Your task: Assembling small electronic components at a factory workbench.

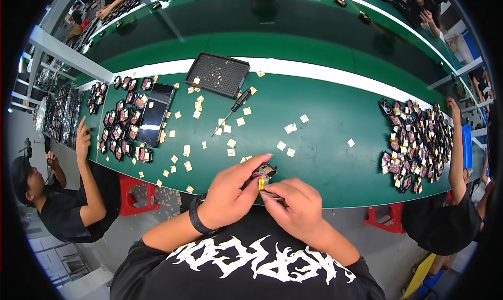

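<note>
At the near edge of the green table, my left hand (230, 192) is closed around a small black-cased electronic module (266, 170). A yellow-and-white tab (262, 184) shows on the module, between my two hands. My right hand (297, 204) is closed in a pinch at this tab, its fingertips close to the left thumb. Something thin and greyish shows at the right fingertips; its kind cannot be made out. Small cream paper squares (231, 152) lie scattered beyond my hands.
A screwdriver (231, 113) lies beside a black gridded tray (218, 74). Left of them are a dark phone-like slab (156, 115) and grouped modules (121, 123). More modules pile up on the right (414, 148). People sit at both sides; red stools (137, 195) stand below.
</note>
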The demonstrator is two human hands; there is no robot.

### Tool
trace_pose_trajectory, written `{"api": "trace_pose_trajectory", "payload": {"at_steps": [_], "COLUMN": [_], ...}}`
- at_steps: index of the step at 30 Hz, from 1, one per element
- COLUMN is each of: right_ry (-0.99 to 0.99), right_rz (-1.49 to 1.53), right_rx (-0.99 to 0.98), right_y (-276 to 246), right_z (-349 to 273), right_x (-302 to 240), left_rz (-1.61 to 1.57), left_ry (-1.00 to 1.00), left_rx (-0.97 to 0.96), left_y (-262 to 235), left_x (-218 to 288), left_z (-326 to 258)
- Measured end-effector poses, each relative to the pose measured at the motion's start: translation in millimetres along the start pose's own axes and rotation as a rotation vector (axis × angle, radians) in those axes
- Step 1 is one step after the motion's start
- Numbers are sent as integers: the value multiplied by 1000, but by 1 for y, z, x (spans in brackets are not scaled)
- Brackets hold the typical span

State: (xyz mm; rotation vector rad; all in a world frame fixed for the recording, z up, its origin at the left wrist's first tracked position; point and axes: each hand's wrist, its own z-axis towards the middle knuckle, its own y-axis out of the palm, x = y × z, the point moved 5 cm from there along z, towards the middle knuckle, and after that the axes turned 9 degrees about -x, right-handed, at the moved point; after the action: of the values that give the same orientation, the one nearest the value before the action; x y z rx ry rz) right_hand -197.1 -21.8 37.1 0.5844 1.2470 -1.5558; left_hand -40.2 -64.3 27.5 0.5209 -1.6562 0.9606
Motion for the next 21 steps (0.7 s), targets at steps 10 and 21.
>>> {"api": "trace_pose_trajectory", "payload": {"at_steps": [10,21], "right_ry": [577,800], "right_rz": [731,1304], "right_rx": [-149,-114], "right_y": [3,22], "right_z": [-22,-24], "right_x": [18,29], "left_rz": [104,242], "left_ry": [70,178], "left_rx": [-3,80], "left_y": [-4,-2], "left_x": [14,18], "left_z": [0,-3]}}
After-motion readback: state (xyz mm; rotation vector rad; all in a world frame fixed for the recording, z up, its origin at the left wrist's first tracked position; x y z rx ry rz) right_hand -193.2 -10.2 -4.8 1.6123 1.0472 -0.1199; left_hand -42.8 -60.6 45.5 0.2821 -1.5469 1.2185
